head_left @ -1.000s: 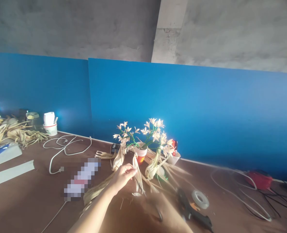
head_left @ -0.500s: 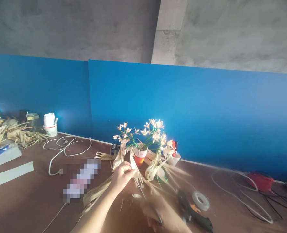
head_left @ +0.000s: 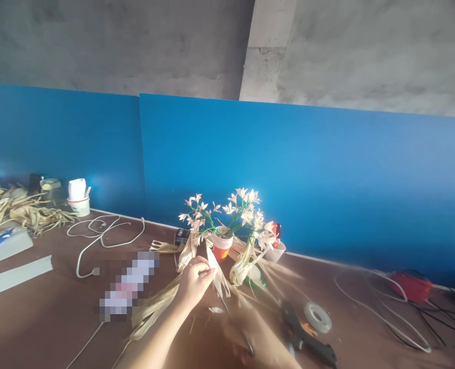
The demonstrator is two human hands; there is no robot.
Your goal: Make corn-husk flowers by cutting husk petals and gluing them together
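My left hand [head_left: 194, 281] is closed in a pinch on a pale strip of dried corn husk [head_left: 221, 281], whose loose end hangs to the right. My right hand [head_left: 248, 328], smeared by motion, is closed around what look like scissors; their thin blade [head_left: 225, 305] points up at the husk's lower end. Just behind stands a stack of orange-and-white paper cups [head_left: 222, 251] holding green-stemmed flowers [head_left: 247, 215] with cream petals. A bundled husk [head_left: 242, 269] lies right of the cups. More long husks [head_left: 154, 305] rest beside my left forearm.
A black glue gun [head_left: 308, 338] and a roll of clear tape [head_left: 317, 317] lie to the right. Further off are a red object [head_left: 411, 286] and loose cables. On the left are a white cord [head_left: 82, 259], a white cup [head_left: 79, 206] and a husk pile [head_left: 35, 215]. A blue partition [head_left: 289, 174] closes the back.
The husk's loose end has shifted slightly right, and the blurred right hand with the scissors has moved a little. My left hand keeps its pinch almost in place.
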